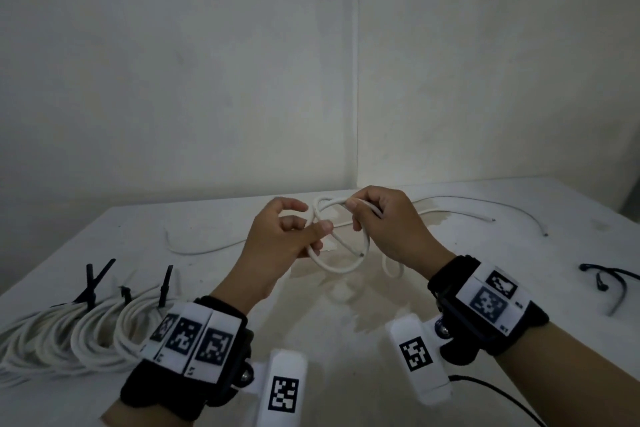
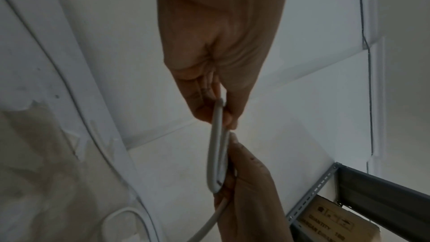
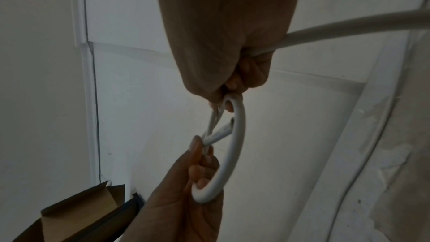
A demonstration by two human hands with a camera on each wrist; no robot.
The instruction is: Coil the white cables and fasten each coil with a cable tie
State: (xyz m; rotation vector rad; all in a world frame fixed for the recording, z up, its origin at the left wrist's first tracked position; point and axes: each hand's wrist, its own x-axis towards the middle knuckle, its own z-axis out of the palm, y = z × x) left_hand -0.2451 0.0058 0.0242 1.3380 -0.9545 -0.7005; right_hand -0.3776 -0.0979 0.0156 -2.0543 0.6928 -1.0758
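Above the middle of the table, both hands hold one white cable (image 1: 341, 268) wound into a small loop. My left hand (image 1: 317, 239) pinches the loop's near left side between thumb and fingers. My right hand (image 1: 356, 215) grips the far right side, and the cable's tail hangs from it in a small bend down to the table. In the left wrist view the loop (image 2: 216, 154) stretches from my left hand (image 2: 221, 115) to the right hand. In the right wrist view my right hand (image 3: 229, 98) grips the loop (image 3: 238, 135), with the cut end crossing inside it.
Three tied coils (image 1: 86, 333) with black ties standing up lie at the table's left. Loose white cables lie at the left (image 1: 197, 250) and the back right (image 1: 485, 206). Spare black cable ties (image 1: 613, 288) lie at the right. A cardboard box (image 3: 76, 214) and a metal shelf (image 2: 372, 190) stand beyond the table.
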